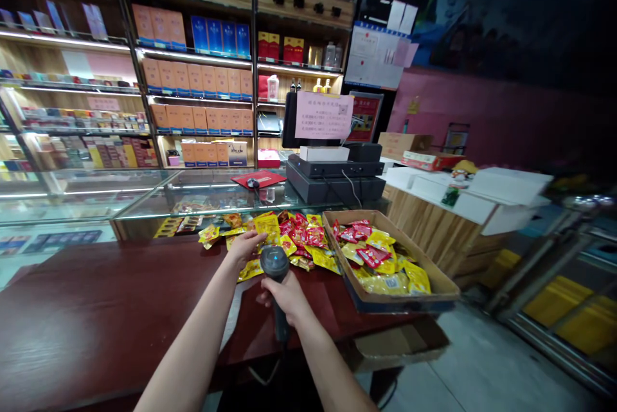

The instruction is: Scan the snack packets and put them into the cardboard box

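Observation:
My right hand (291, 297) is wrapped round the handle of a black barcode scanner (275, 263), its head pointing away from me with a small blue light on top. Just left of it, my left hand (245, 249) pinches the lower edge of a yellow snack packet (268, 225). Around that packet, a loose heap of red snack packets (299, 229) and yellow ones spreads over the dark red tabletop (120, 296). A shallow cardboard box (446, 288) on the right holds several more red and yellow packets.
Behind the heap is a glass display counter (159, 197) with a mouse on a red mat (259, 179). A black checkout machine (337, 179) with a pink paper sign (324, 115) stands there. Below the table's right edge sits another open carton (400, 342).

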`<state>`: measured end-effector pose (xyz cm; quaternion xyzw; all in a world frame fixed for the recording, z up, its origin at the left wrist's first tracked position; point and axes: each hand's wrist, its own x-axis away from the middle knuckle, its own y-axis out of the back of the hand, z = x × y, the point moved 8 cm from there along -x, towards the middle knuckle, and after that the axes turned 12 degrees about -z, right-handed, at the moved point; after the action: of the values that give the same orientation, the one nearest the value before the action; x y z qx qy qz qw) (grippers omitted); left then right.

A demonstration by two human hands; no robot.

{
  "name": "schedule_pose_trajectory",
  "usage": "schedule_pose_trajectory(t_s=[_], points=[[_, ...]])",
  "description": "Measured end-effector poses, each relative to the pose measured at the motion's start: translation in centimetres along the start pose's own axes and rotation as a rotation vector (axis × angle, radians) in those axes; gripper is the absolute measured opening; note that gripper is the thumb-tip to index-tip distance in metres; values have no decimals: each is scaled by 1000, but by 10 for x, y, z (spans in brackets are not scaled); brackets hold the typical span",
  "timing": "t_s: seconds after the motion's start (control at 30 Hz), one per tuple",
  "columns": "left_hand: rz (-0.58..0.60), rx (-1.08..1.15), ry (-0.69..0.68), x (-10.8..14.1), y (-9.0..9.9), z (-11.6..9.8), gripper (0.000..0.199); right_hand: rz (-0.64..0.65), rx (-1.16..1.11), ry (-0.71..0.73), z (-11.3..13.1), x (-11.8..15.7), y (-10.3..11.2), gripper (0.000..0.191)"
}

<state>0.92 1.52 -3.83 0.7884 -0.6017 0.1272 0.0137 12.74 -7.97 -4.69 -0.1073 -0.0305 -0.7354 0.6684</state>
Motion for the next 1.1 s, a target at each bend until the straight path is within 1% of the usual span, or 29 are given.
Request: schedule_pose_trajectory(t_s=[0.13,0.3,0.63,0.8,0.93,1.0,1.1], points=[[15,-26,-27,-8,-6,-22,52,-48,15,35,8,-8,1,6],[40,-45,-50,-15,-9,-36,55,-73,62,48,17,-19,-2,5],[60,-54,-64,-15,-11,-36,51,-68,85,44,22,-21,-4,4],[51,-63,-47,-12,-14,-35,46,-77,74,45,20,-26,-3,4],[51,-62,-40,-14,-17,-38,44,-68,66,23,21,-34,1,4],[67,-56,-37,-17,-22,-40,45,-97,59,77,33,-41,8,6],[115,-49,-39,-22,-37,-45,45,-200,18,239,66,-59,30,17]])
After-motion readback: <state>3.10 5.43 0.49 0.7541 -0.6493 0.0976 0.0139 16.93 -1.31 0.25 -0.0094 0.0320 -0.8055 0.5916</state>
